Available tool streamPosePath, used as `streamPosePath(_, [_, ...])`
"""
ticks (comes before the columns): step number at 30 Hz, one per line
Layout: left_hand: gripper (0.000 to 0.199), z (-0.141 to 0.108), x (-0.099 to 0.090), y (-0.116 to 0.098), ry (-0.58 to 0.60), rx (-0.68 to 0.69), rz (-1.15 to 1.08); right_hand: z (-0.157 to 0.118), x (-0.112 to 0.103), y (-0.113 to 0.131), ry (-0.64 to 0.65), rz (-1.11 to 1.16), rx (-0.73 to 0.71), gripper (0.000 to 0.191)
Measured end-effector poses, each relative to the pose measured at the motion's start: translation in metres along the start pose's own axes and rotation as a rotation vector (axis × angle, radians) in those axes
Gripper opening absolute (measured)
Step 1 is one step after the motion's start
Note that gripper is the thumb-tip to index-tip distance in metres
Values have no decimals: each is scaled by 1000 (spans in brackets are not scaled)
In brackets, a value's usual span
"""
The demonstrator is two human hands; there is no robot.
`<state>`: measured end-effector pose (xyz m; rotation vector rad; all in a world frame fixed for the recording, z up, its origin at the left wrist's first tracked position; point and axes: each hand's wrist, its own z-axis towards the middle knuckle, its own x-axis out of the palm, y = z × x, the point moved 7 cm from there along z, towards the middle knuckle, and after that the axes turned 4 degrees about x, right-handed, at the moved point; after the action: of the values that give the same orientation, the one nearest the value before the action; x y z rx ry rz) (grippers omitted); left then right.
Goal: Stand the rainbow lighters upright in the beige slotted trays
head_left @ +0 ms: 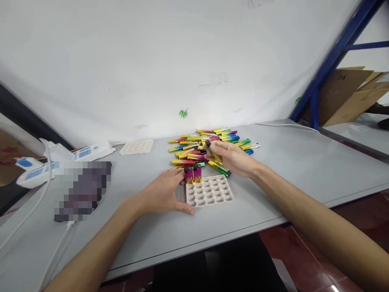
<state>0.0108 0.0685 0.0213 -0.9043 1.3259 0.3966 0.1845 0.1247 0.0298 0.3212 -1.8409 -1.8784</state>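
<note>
A white tray (209,190) with rows of holes lies on the grey table, and two purple-and-yellow lighters (193,175) stand upright at its back left corner. My left hand (168,190) is beside the tray's left edge, thumb and fingers spread apart, fingertips near the standing lighters. Above the back of the tray, my right hand (226,156) pinches a greenish-yellow lighter (215,155) with a dark top, held tilted. Behind, a pile of shiny multicoloured lighters (194,156) lies on the table, partly hidden by my right hand.
A second white tray (136,147) lies at the back left by the wall. Further left are power strips (85,152), white cables and a blurred dark object (86,190). Blue metal framing (315,107) and cardboard boxes (349,95) are at the right.
</note>
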Motion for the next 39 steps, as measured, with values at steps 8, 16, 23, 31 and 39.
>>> streamPosePath(8, [69,-1,-2,2,-16,-20,-8,1,1,-14,67,-317,55,36])
streamPosePath(16, [71,0,-1,3,-8,-32,-10,1,8,-9,92,-433,-72,36])
streamPosePath(23, [72,0,1,5,-4,-29,-19,-6,17,-1,115,-764,-46,40])
streamPosePath(31, [72,0,-1,6,10,-35,-17,-5,-26,15,-201,-1187,-69,48])
streamPosePath(39, [72,1,-1,12,-2,-52,-34,-3,-26,2,-109,-1453,47,32])
